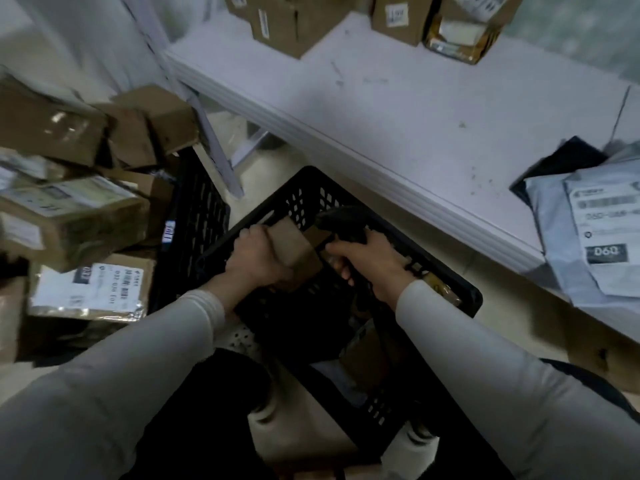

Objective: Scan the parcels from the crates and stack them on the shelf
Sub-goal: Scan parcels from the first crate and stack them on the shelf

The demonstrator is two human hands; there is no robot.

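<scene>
Parcel [294,249], small and brown, is gripped by curled left hand [256,259] fingers over the black crate [460,289]. The right hand [374,266] fingers wrap a scanner [343,220]. Beneath them, inside, lies another brown box [367,344].

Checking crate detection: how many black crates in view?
2. Centre crate in front of the shelf; left crate beside it, piled with boxes. More may be hidden behind the boxes.

Bare middle of shelf [398,109], boxes [287,26] at its back, mailers [568,251] at right end, parcel pile [79,220] crowding left
</scene>
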